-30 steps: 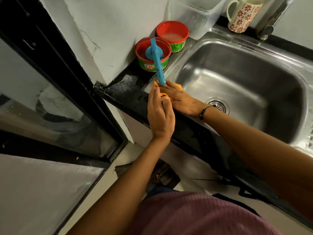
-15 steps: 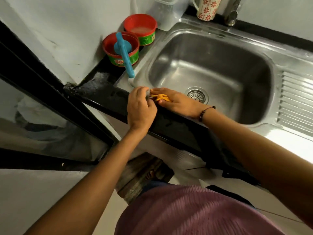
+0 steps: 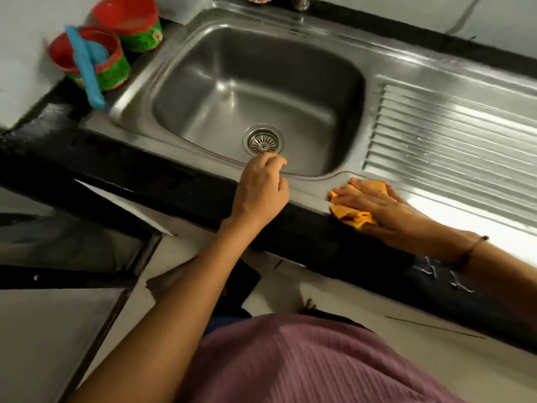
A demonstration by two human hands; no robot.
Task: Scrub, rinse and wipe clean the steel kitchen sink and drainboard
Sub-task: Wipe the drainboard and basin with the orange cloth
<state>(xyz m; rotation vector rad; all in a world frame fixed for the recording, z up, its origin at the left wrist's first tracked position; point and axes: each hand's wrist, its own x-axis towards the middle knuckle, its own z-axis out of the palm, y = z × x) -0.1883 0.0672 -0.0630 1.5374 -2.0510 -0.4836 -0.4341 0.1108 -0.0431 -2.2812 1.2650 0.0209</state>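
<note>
I see the right hand (image 3: pixel 377 203) pressed flat, fingers straight, on the orange cloth (image 3: pixel 353 215) at the sink's (image 3: pixel 180 48) front rim, beside the ribbed drainboard (image 3: pixel 453 135). The left hand (image 3: pixel 261 187) (loosely curled, holding nothing) rests on the dark surface (image 3: pixel 145 181) edge.

Two red tubs (image 3: pixel 128 27) stand on the black counter (image 3: pixel 58 135), a blue brush (image 3: pixel 85 71) in one.
</note>
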